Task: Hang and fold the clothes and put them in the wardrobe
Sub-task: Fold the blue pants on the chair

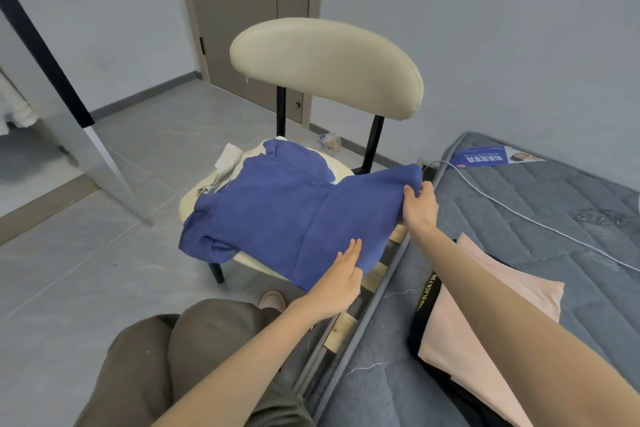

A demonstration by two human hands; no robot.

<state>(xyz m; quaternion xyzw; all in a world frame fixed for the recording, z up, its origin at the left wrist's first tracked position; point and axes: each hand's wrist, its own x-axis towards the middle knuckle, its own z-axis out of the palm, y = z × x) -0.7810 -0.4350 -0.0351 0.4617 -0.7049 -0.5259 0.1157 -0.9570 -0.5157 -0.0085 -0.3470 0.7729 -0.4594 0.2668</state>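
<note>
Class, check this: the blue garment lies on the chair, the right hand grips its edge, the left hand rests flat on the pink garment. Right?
No. The head view shows the left hand flat on the blue garment too; the pink garment lies on the mattress.

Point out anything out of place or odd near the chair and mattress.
A small crumpled plastic bag lies on the floor behind the cream chair. A white cable trails across the bare grey quilted mattress, which has a dark scuffed patch.
</note>
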